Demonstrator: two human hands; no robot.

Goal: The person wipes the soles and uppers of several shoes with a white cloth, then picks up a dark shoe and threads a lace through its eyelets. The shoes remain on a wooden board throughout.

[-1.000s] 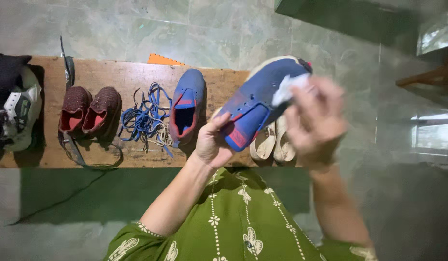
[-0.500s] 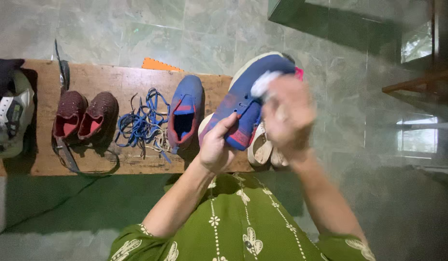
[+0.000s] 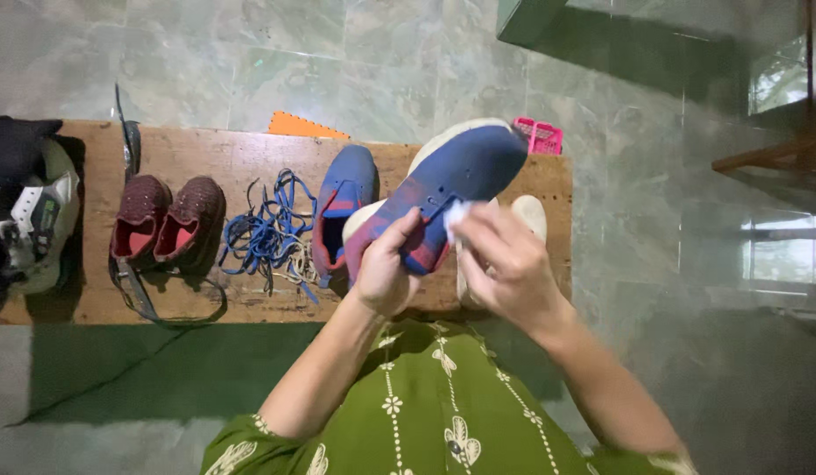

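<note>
While the left hand [image 3: 386, 268] curls around the heel end of a blue sneaker [image 3: 443, 189], fingers wrapped over its collar and thumb along the side, the shoe is held up off the wooden bench [image 3: 249, 149], tilted with its toe pointing away and to the right. The right hand [image 3: 504, 264] is closed loosely, fingertips pinched on a small white cloth [image 3: 456, 214] — the cloth is pressed against the side of the sneaker near its middle, just beside the pink patch by the opening.

Under that shoe and the right hand lies a pair of pale insoles [image 3: 531, 215], mostly hidden. Just left of the held shoe the matching blue sneaker [image 3: 344, 207] lies on the bench, opening up, with no laces in it. Beside it is a tangle of blue laces [image 3: 263, 233], mixed with a few pale ones. Further left stands a pair of small maroon shoes [image 3: 166, 215] with pink linings, side by side, and a dark strap [image 3: 153, 303] loops past them over the bench's near edge. At the far left end sits a white-and-black shoe [image 3: 34, 220] under something dark.

Beyond the bench's far edge, an orange flat piece [image 3: 307, 126] and a small pink basket [image 3: 538, 136] peek out — what the basket holds cannot be seen. The floor is greenish tile.
</note>
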